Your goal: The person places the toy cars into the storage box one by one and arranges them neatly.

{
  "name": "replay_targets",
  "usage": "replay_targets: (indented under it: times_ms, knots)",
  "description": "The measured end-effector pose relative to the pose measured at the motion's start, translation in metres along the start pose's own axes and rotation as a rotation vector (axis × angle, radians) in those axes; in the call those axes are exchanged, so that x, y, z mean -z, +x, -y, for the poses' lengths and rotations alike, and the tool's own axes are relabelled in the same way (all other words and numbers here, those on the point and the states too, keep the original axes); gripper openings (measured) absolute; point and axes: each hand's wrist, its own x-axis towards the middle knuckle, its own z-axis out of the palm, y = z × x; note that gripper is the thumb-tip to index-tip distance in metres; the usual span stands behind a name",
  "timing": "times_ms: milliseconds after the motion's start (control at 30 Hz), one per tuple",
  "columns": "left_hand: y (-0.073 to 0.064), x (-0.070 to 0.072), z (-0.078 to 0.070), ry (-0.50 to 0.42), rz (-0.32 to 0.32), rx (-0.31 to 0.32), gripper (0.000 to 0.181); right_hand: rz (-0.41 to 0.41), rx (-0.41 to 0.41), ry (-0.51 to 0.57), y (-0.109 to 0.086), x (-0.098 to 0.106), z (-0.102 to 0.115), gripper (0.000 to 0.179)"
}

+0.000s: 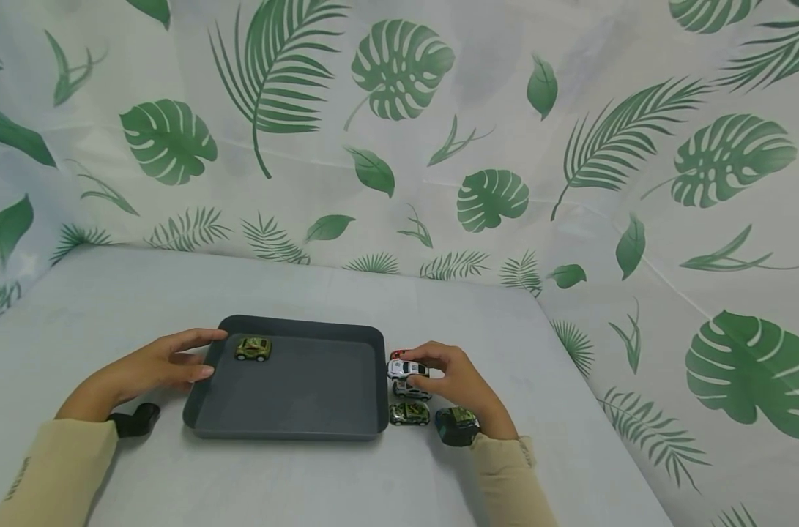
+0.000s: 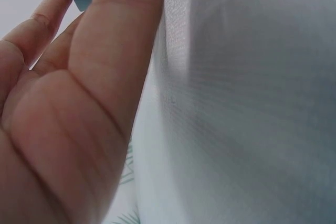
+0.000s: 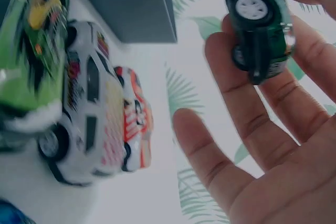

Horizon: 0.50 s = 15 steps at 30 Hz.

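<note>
My right hand (image 1: pixel 448 373) pinches a small white toy car (image 1: pixel 407 369) between thumb and fingers, just off the tray's right side. In the right wrist view the held car's dark underside and wheels (image 3: pixel 253 8) show. Below the held car in the head view are a silver toy car (image 1: pixel 414 391) and a green camouflage car (image 1: pixel 409 413); a red one (image 1: pixel 397 354) is partly hidden behind it. My left hand (image 1: pixel 151 364) touches the left rim of the dark grey tray (image 1: pixel 294 435) with thumb and forefinger apart. Inside the tray, far left, sits a yellow-green camouflage car (image 1: pixel 253 348).
Another green camouflage car (image 1: pixel 465 417) is beside my right wrist, partly covered by the black wrist camera (image 1: pixel 456 435). A blue object (image 3: pixel 13 214) shows at the right wrist view's corner. Leaf-printed cloth (image 1: pixel 399 146) stands behind the white tabletop (image 1: pixel 294 483).
</note>
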Motion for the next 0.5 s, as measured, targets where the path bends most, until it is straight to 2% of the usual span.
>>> replay_targets:
  times_ms: [300,500]
  knots:
    - [0.001,0.0,0.0,-0.007,-0.001,0.002,0.079,0.014,0.078,0.13,0.008,-0.015,-0.001,0.031]
    - [0.002,0.0,0.0,-0.011,-0.002,0.003,0.079,0.013,0.061,0.164,0.014,-0.024,0.006,0.03]
